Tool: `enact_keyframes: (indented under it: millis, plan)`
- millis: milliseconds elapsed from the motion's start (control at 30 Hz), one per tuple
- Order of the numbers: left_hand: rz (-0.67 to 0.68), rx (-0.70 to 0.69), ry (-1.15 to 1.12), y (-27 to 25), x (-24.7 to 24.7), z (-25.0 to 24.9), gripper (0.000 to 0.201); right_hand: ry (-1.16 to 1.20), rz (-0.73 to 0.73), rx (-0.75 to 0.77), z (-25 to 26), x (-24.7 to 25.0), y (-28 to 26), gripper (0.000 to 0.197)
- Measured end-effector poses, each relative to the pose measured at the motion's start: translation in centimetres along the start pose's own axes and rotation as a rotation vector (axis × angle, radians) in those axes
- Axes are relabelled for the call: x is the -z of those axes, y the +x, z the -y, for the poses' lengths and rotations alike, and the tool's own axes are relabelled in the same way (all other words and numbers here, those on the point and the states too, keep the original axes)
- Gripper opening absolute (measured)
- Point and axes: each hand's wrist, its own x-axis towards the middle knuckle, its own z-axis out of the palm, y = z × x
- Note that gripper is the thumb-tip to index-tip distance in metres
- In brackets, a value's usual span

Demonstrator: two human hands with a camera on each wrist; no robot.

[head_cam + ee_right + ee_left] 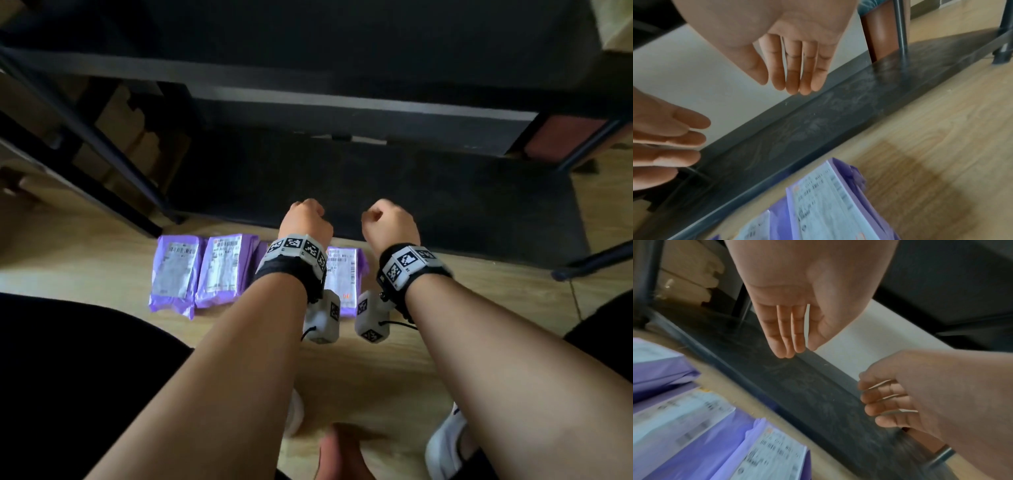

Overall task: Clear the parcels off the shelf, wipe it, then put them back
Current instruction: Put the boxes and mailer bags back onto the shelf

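Forearms: both bare, closest to the head camera, coming in from 6 o'clock with marker bands strapped round each wrist.
Left hand [306, 219]: hangs above the front edge of the bottom shelf. Its own wrist view shows the fingers [786, 331] straight, close together and pointing down, nothing in them (from the head view it looks like a fist, but that's only the angle).
Right hand [390, 222]: just beside the left one, at its 3 o'clock, not touching it. Fingers [793, 68] loosely extended and pointing down, holding nothing.
Bottom shelf [376, 192]: dark board at 12 o'clock from the hands, bare, with pale dusty smears showing in both wrist views.
Purple parcels [174, 274]: lying flat in a row on the wooden floor [376, 377], white labels up, right along the shelf's front edge at about 9 o'clock from the hands. Left wrist covers part of the row, so I can't tell the exact count.
Shoes: white ones [445, 442] poke out at 6 o'clock, blurry.
Cardboard boxes [130, 137]: behind the frame at 10 o'clock.
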Motion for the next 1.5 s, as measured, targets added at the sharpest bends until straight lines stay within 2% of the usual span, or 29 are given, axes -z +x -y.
enact_keyframes:
  millis: [100,167,300,367,633,900,1033,1200,1367,1500]
  plan:
    - [0.094,0.09,0.014,0.4,-2.0,1.9,0.044,-0.043,0.129,-0.043,-1.7,-2.4,0.2,0.019]
    - [0.151,0.135,0.039,0.5,-3.4,3.1,0.048,-0.089,0.229,-0.088,-3.0,-3.9,0.3,0.027]
    - [0.289,0.19,0.068,0.6,-6.4,5.6,0.051,-0.211,0.393,-0.196,-5.7,-6.9,0.3,0.035]
    - [0.343,0.204,0.104,0.6,-7.7,6.5,0.05,-0.187,0.451,-0.265,-6.6,-8.1,0.2,0.038]
    - [0.476,0.234,0.093,0.9,-10.9,8.4,0.04,-0.095,0.581,-0.431,-9.3,-12.7,0.4,0.016]
    - [0.386,0.216,0.063,1.4,-10.5,8.6,0.03,-0.079,0.577,-0.44,-6.3,-10.6,0.0,0.01]
    - [0.326,0.223,0.039,1.2,-9.3,8.3,0.03,-0.132,0.521,-0.374,-3.8,-7.5,-0.6,0.027]
    - [0.255,0.195,-0.037,-0.1,-6.4,6.3,0.028,-0.138,0.449,-0.279,-1.7,-3.8,-1.7,0.035]
    - [0.163,0.093,-0.083,-1.5,-2.3,3.3,0.02,-0.129,0.361,-0.197,0.6,0.3,-2.8,0.042]
    - [0.105,0.021,-0.092,-3.0,1.3,1.0,0.019,-0.081,0.29,-0.138,2.7,3.5,-3.6,0.04]
